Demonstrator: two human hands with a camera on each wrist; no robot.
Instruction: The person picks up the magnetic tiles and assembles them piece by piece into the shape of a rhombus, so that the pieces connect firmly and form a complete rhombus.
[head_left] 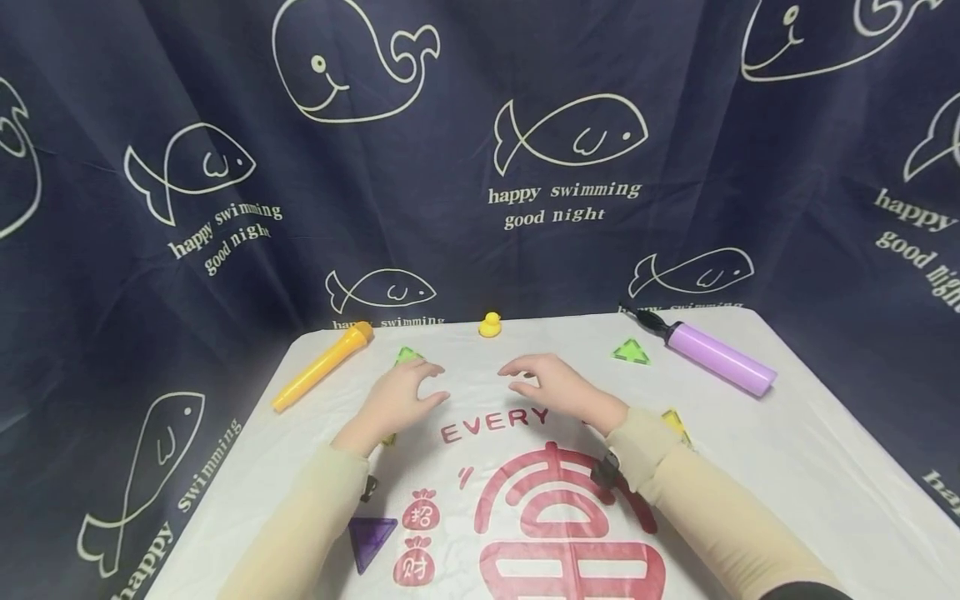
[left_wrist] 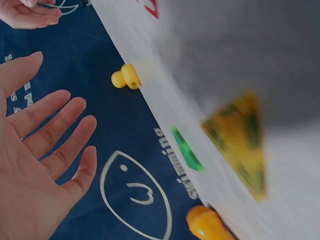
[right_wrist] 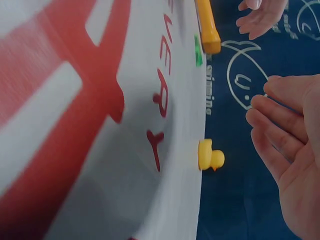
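Observation:
Both hands hover over the table's middle, palms turned toward each other, with nothing held. My left hand has loosely bent, spread fingers; a green triangle tile shows just behind it and a yellow triangle tile lies under it, mostly hidden in the head view. My right hand is relaxed too, above the printed word EVERY. A small yellow rubber duck sits at the far table edge, beyond the gap between the hands. In the right wrist view the duck stands left of the right hand's fingers.
On the white table cover, an orange toy microphone lies at the left and a purple hand pump at the right. Another green tile, another yellow tile and a purple triangle tile lie around. A dark curtain hangs behind.

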